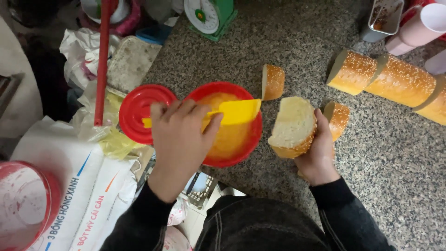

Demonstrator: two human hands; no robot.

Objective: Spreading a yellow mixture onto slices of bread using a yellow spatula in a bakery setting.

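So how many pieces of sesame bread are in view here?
6. One in the right hand, cut face up; one behind it; one by the red bowl; three in a row at upper right, the last cropped.

Speckled granite counter [381,153] with red tub [248,142], sesame bread pieces [385,76], green scale [211,16], metal tin [381,21].

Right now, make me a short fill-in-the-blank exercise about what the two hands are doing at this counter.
1. The left hand holds a yellow spatula over a bowl coloured ____.
2. The right hand grips a piece of ____ with its pale cut face showing.
3. The round red lid lies to the ____ of the bowl.

Missing words: red; bread; left
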